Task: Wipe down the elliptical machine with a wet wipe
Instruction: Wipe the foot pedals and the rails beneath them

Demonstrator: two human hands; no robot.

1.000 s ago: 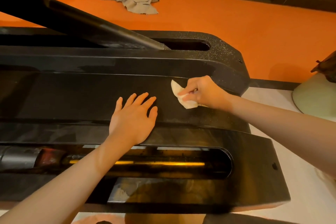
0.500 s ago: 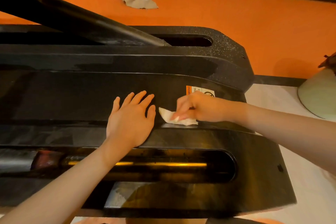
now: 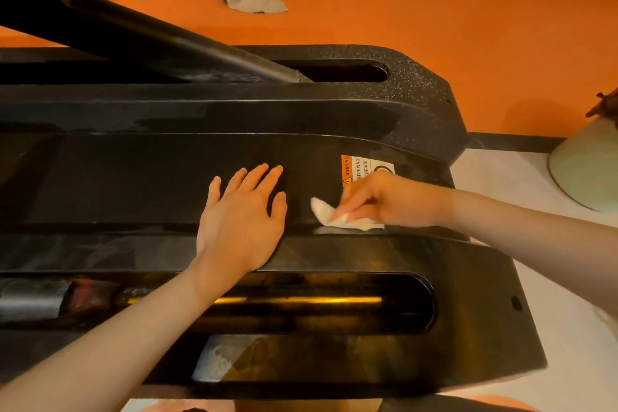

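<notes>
Pinched crumpled white wet wipe in right hand, just below orange warning sticker on glossy black elliptical machine deck. Left hand lay flat, fingers spread, left of sticker. Best w/ overlapping strokes, steady pressure.

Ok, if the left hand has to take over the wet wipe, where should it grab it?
Probably the loose corner of the wet wipe that pokes out leftward from under the right hand. It lifts slightly off the black panel, facing the left hand, so pinch it from the left.
</notes>
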